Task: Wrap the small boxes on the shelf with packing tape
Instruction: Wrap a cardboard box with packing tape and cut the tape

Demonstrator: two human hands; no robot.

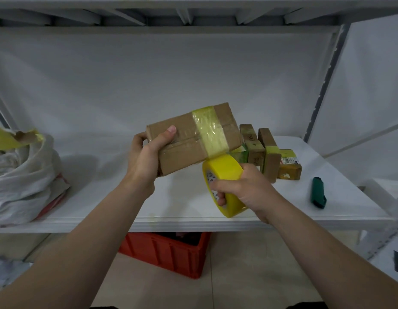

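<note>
Cardboard box (189, 139), brown with one yellowish tape band (creased, glossy) around it, is gripped above the shelf (171, 210) by the left hand (146, 159); the right hand (242, 186) just below clutches the yellow tape roll (224, 175).

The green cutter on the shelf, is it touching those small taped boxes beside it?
Apart. The head view shows bare white shelf between the green cutter and the small taped boxes.

Large cardboard box (189, 141): 1. At its 4 o'clock, small boxes (269, 152): 3, possibly 4, cluster partly hidden. Also tape roll (224, 172): 1; green tool (318, 192): 1; red crate (166, 253): 1; white bag (21, 175) at 9 o'clock: 1.
</note>
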